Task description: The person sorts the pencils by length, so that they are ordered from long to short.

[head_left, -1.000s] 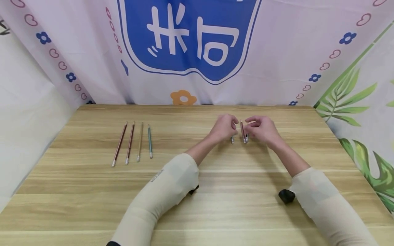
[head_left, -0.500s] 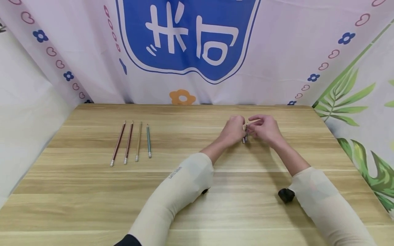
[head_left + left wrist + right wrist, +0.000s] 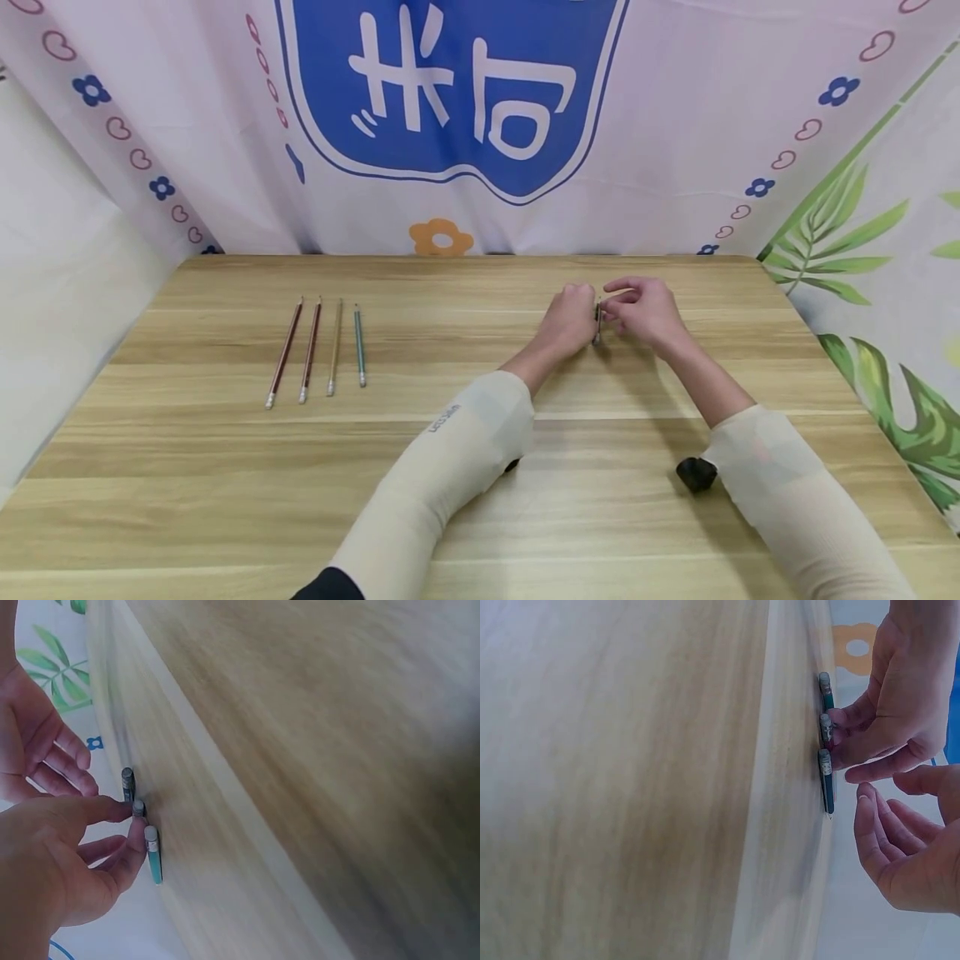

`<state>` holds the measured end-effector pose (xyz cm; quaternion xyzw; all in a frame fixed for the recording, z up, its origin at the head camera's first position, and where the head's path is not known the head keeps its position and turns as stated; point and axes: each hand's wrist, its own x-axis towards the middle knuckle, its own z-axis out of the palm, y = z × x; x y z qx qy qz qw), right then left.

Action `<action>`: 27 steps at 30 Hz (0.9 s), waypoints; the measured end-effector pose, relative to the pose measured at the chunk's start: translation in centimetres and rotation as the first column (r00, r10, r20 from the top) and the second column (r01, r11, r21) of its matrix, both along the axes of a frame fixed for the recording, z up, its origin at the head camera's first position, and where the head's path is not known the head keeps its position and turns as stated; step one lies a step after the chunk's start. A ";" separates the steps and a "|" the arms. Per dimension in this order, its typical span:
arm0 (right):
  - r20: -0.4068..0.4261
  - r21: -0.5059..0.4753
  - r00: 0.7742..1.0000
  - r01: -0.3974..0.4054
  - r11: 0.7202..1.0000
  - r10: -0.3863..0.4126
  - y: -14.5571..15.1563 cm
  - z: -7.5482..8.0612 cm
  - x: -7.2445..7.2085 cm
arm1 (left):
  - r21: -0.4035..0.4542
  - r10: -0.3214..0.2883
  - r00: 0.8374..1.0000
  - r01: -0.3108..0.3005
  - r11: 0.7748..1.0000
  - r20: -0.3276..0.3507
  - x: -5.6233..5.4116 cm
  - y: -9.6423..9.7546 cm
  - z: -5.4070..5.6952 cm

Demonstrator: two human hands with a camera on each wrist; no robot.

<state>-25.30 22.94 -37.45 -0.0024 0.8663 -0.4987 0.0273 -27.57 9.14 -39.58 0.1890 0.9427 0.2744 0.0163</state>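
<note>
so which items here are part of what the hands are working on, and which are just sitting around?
In hand:
- left hand and right hand, together at the pencils
- gathered pencils, at least three, eraser ends lined up

Lying about:
- row of four pencils on the table's left side
- patterned backdrop cloth

Large white characters on blue emblem (image 3: 450, 92) of backdrop cloth (image 3: 675, 125): stylised, reading uncertain. Small dark print on left sleeve (image 3: 442, 419): too small to read. No other legible markings.
</note>
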 end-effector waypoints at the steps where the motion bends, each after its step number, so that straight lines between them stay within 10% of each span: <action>1: -0.002 0.001 1.000 -0.001 1.000 0.001 0.0 0.0 0.0 | -0.002 0.000 1.000 0.000 1.000 -0.002 0.0 0.0 0.0; 27: 0.144 -0.174 0.989 0.001 0.985 0.025 -0.4 -0.4 -0.6 | 0.197 0.134 0.980 -0.162 0.967 0.146 -0.1 -1.2 1.9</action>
